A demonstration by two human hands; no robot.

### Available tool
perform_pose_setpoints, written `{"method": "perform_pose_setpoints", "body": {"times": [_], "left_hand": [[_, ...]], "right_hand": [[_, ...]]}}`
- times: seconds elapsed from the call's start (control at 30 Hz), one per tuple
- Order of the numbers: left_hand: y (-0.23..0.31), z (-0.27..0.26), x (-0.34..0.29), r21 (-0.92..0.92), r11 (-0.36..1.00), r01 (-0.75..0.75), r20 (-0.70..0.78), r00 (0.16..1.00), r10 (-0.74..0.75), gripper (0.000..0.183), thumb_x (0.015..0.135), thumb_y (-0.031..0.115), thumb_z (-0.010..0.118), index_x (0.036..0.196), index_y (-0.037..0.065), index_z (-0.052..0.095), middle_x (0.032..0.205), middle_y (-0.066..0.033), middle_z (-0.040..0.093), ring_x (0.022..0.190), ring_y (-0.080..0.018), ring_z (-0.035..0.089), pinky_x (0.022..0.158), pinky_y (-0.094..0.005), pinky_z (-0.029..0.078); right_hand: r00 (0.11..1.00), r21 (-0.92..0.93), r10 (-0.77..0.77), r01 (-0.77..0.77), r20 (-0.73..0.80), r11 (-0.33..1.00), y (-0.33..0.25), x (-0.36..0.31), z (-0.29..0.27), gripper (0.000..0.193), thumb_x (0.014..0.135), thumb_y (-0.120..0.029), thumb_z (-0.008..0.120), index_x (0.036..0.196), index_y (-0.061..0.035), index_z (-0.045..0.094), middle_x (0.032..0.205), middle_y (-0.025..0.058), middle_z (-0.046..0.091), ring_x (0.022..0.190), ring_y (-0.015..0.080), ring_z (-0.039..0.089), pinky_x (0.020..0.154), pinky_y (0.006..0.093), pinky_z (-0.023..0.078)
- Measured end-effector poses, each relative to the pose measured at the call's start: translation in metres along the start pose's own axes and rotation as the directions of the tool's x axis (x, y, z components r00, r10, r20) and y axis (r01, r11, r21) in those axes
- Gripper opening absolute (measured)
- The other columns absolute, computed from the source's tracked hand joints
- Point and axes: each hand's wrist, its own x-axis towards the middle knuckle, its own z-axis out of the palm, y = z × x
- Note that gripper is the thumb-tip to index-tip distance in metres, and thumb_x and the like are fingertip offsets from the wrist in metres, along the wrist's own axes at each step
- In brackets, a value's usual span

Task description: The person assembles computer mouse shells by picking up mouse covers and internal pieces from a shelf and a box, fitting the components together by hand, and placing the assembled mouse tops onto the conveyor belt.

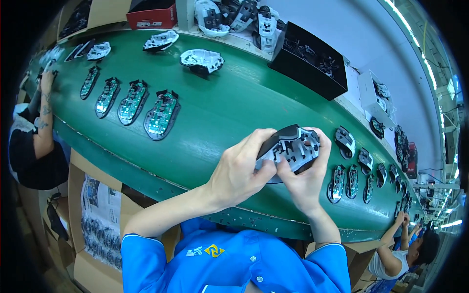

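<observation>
Above the green conveyor belt (pixel 215 117), my two hands hold a computer mouse shell (pixel 295 152), its hollow white inner side with ribs and posts turned up toward me. My left hand (pixel 239 168) wraps the dark left side, thumb along the near edge. On the other side, my right hand (pixel 308 184) grips the shell's right edge with its thumb pressed at the inside. To the left on the belt lie several mouse bases with green circuit boards (pixel 162 116). White open mouse shells (pixel 202 61) rest farther back.
Behind the belt stand a black box of small dark parts (pixel 312 63), a red box (pixel 152 18) and a pile of white shells (pixel 212 19). More mouse shells (pixel 345 142) and bases (pixel 336 183) lie right. Co-workers' arms (pixel 45 112) reach in at both ends. A carton (pixel 80 229) sits lower left.
</observation>
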Motion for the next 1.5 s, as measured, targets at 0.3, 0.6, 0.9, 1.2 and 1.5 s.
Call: {"method": "perform_pose_setpoints", "body": {"times": [0.3, 0.6, 0.9, 1.2, 1.5], "left_hand": [[-0.042, -0.135, 0.083, 0.642, 0.638, 0.426, -0.307, 0.905, -0.296, 0.049, 0.081, 0.041, 0.062, 0.115, 0.006, 0.060, 0.079, -0.0072, 0.066, 0.069, -0.0218, 0.063, 0.069, -0.0363, 0.049], [-0.127, -0.170, 0.141, 0.890, 0.444, 0.103, -0.041, 0.988, -0.147, 0.049, 0.082, 0.026, 0.056, 0.127, 0.008, 0.048, 0.107, -0.0153, 0.059, 0.095, -0.0324, 0.059, 0.085, -0.0430, 0.046], [-0.119, -0.134, 0.172, 0.599, 0.761, 0.249, 0.147, 0.900, -0.410, 0.058, 0.072, 0.028, 0.068, 0.120, -0.002, 0.056, 0.098, -0.0214, 0.063, 0.088, -0.0300, 0.062, 0.078, -0.0375, 0.049], [-0.124, -0.131, 0.138, 0.257, 0.825, 0.503, 0.273, 0.781, -0.561, 0.031, 0.090, 0.022, 0.056, 0.108, -0.003, 0.056, 0.086, -0.0060, 0.060, 0.070, -0.0091, 0.055, 0.055, -0.0248, 0.048], [-0.083, -0.117, 0.104, -0.238, 0.660, 0.712, 0.357, 0.696, -0.622, 0.038, 0.099, 0.021, 0.040, 0.131, 0.001, 0.040, 0.110, -0.0116, 0.056, 0.096, -0.0141, 0.059, 0.074, -0.0286, 0.053]], "right_hand": [[0.908, -0.929, -0.233, 0.366, 0.347, 0.043, 0.089, 0.054, -0.100, 0.049, 0.073, 0.001, 0.057, 0.119, -0.0161, 0.055, 0.086, 0.0063, 0.050, 0.074, 0.0191, 0.055, 0.046, 0.0293, 0.047], [0.684, -0.568, 0.172, 0.410, 0.709, 0.714, 0.033, 0.079, -0.117, 0.047, 0.067, -0.018, 0.070, 0.113, -0.0171, 0.059, 0.093, 0.0062, 0.054, 0.088, 0.0246, 0.056, 0.064, 0.0372, 0.053], [0.818, -0.825, 0.141, 0.527, 0.558, 0.203, 0.176, 0.296, -0.136, 0.024, 0.073, -0.008, 0.063, 0.096, -0.0110, 0.067, 0.097, 0.0083, 0.055, 0.094, 0.0275, 0.058, 0.076, 0.0385, 0.051], [0.817, -0.834, 0.210, 0.551, 0.537, -0.013, 0.199, 0.297, -0.126, 0.031, 0.071, -0.019, 0.073, 0.100, -0.0130, 0.066, 0.092, 0.0086, 0.059, 0.086, 0.0272, 0.061, 0.071, 0.0393, 0.050], [0.937, -0.622, 0.288, -0.108, 0.196, 0.776, 0.171, 0.290, -0.137, 0.034, 0.082, -0.032, 0.069, 0.103, -0.0050, 0.068, 0.076, 0.0045, 0.067, 0.059, 0.0069, 0.056, 0.041, 0.0224, 0.041]]}}
